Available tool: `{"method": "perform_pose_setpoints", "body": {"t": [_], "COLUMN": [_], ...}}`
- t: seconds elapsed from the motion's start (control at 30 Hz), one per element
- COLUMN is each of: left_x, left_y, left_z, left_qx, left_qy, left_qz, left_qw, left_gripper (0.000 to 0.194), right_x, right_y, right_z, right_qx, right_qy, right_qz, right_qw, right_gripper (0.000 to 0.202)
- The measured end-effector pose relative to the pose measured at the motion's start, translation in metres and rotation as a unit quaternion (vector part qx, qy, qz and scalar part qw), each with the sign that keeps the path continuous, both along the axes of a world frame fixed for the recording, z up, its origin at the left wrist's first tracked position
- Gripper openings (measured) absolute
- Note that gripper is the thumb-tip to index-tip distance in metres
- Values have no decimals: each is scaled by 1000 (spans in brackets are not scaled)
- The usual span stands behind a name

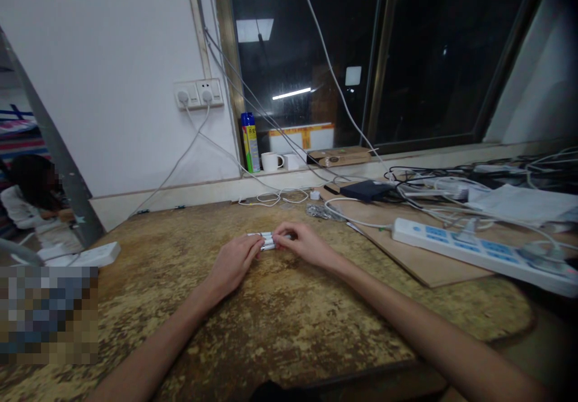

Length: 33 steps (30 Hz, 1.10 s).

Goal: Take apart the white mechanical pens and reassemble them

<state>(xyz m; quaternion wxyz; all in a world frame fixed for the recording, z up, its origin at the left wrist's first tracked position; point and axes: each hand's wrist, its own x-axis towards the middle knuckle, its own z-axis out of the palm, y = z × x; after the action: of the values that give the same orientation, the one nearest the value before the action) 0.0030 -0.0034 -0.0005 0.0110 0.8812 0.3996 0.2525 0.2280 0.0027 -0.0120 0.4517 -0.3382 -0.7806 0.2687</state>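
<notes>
Two hands with fingers curled closed around small white cylinders, held between them over the desk, left of the desk's rounded right corner, toward its far edge

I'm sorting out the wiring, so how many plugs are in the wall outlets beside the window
2: the left plug and the right plug, one in each wall outlet.

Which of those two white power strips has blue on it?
The long strip on the right, lying across the brown board; the far-left strip shows only white.
</notes>
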Motion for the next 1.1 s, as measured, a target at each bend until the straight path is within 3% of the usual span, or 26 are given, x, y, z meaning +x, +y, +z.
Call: {"method": "perform_pose_setpoints", "body": {"t": [0.13, 0.3, 0.53, 0.83, 0.93, 1.1], "left_x": [0, 0, -2, -3, -3, -3], "left_y": [-1, -2, -3, 0, 0, 1], "left_z": [1, 3, 5, 5, 5, 4], "left_qx": [-10, -14, -35, -82, -85, -70], "left_qy": [-1, -4, -18, -82, -110, -114], "left_qz": [3, -3, -6, -42, -67, -97], "left_qw": [1000, 1000, 999, 992, 988, 986], "left_gripper": [42, 43, 45, 43, 36, 37], "right_x": [1, -1, -1, 12, 13, 12], "right_y": [2, -1, 1, 15, 15, 17], "right_z": [0, 1, 0, -4, -4, -7], "right_qx": [35, 3, 18, -29, -65, -59], "right_qy": [12, 5, 34, 95, 107, 110], "right_qz": [-3, -10, 5, 13, 13, 15], "right_qw": [999, 1000, 999, 995, 992, 992], "right_gripper": [17, 22, 13, 17, 24, 26]}}
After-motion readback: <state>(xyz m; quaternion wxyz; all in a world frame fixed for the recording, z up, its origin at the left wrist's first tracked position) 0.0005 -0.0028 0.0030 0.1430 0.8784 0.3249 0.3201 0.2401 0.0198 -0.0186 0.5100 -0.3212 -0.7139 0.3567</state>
